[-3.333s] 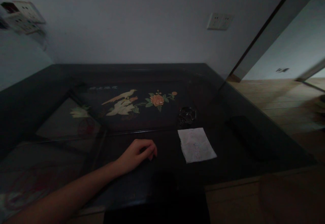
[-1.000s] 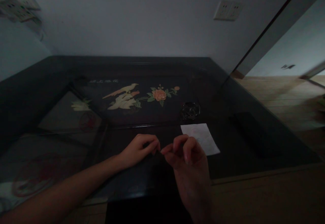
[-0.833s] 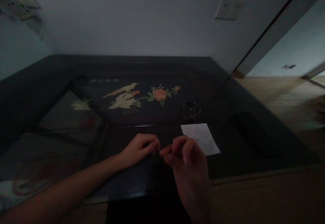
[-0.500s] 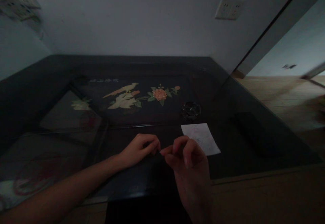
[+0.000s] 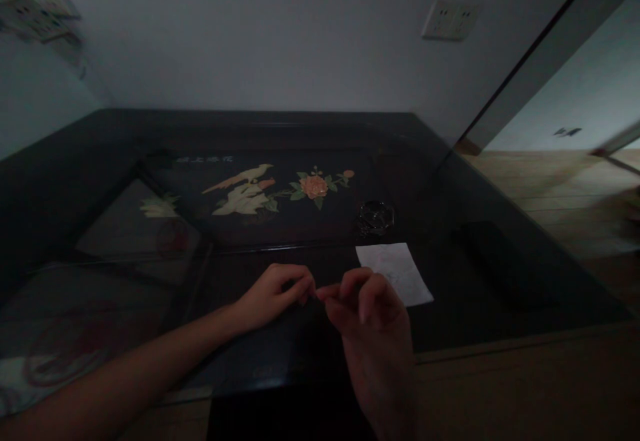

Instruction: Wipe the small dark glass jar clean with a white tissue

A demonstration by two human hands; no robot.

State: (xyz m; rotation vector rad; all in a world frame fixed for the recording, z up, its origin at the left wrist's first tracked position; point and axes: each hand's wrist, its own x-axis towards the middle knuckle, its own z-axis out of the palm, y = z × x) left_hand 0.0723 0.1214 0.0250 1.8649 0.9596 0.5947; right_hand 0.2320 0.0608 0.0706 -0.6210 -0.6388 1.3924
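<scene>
The scene is dim. My left hand (image 5: 274, 294) rests on the dark glass-topped table (image 5: 125, 141) with its fingers curled and pinched together. My right hand (image 5: 367, 311) hovers just right of it, thumb and fingers pinched, fingertips almost touching those of the left hand. Whatever the fingers hold is too small and dark to make out. A white sheet of paper (image 5: 400, 271) lies flat on the table just behind my right hand.
A clear glass ashtray (image 5: 375, 216) stands beyond the paper. A dark flat object (image 5: 505, 261) lies at the right of the table. Inlaid bird and flower art (image 5: 270, 188) shows under the glass. A wall socket (image 5: 449, 20) is above; wooden floor lies to the right.
My right hand came into view from below and now sits pinched beside the left hand. Over the last second both hands have barely moved, the right fingertips closing slightly toward the left.
</scene>
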